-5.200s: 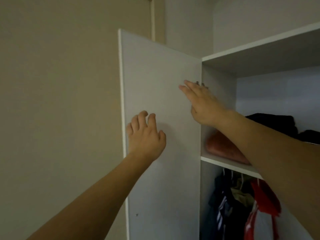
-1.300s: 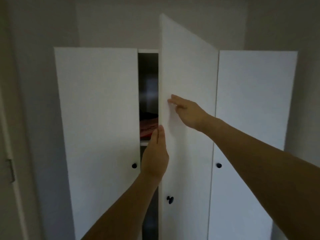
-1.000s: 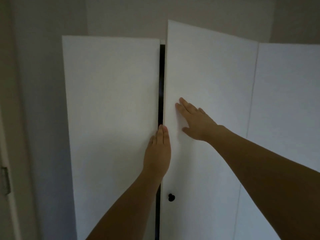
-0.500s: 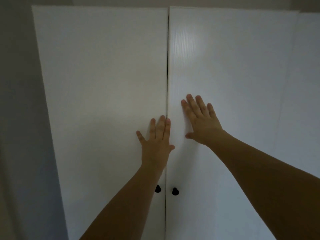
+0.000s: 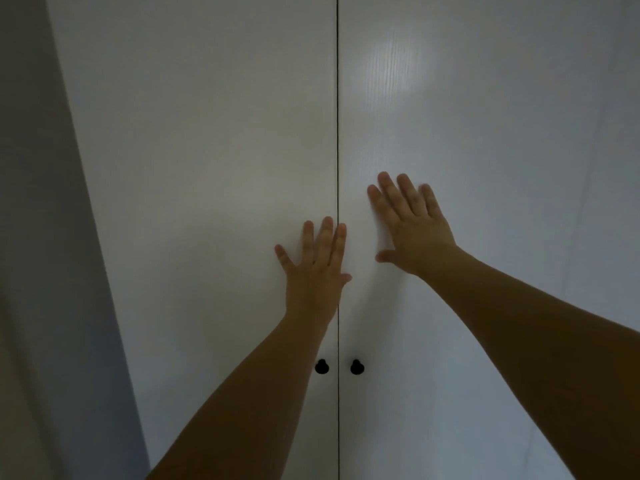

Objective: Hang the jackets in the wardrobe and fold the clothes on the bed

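Note:
Two white wardrobe doors fill the view, meeting at a thin dark seam. My left hand [image 5: 317,268] presses flat on the left door [image 5: 207,168], fingers straight, right beside the seam. My right hand [image 5: 412,226] presses flat on the right door [image 5: 502,150], fingers spread, a little higher. Both doors are closed, so the jackets and clothes inside are hidden. The bed is out of view.
Two small black knobs, the left knob [image 5: 321,366] and the right knob [image 5: 356,366], sit either side of the seam below my hands. A grey wall [image 5: 52,271] runs down the left side of the wardrobe.
The two doors swung in and met at the seam, hiding the clothes inside. Both hands went flat on the doors. In the last half second the view only drew closer.

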`<act>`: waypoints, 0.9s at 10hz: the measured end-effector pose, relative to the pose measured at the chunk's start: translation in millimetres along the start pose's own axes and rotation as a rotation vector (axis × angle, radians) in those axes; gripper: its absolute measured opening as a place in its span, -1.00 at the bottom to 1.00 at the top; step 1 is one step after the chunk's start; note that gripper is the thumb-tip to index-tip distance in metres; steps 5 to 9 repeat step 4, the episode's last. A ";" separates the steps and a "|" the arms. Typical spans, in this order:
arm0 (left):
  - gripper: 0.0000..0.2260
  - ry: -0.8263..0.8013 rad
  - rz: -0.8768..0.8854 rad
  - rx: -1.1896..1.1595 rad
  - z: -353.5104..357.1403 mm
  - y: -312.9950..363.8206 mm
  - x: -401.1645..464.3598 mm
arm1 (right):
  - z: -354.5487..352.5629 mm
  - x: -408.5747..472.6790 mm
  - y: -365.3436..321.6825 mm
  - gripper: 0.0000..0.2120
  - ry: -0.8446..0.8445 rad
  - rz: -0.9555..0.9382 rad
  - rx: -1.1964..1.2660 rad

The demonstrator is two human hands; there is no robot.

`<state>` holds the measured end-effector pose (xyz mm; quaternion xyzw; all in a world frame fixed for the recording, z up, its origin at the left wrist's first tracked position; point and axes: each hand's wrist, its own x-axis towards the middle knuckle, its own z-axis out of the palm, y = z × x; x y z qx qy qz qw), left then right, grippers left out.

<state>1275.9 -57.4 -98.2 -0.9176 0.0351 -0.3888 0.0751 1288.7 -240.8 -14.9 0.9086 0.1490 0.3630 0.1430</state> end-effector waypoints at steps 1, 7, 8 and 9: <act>-0.27 -0.005 0.039 0.002 -10.8 -6.6 -1.1 | -5.7 -8.9 -10.2 0.05 0.017 0.025 0.049; -0.34 0.033 0.019 0.031 -44.1 -43.6 -32.0 | -27.7 -51.1 -19.0 -0.17 0.011 -0.060 0.378; -0.34 0.033 0.019 0.031 -44.1 -43.6 -32.0 | -27.7 -51.1 -19.0 -0.17 0.011 -0.060 0.378; -0.34 0.033 0.019 0.031 -44.1 -43.6 -32.0 | -27.7 -51.1 -19.0 -0.17 0.011 -0.060 0.378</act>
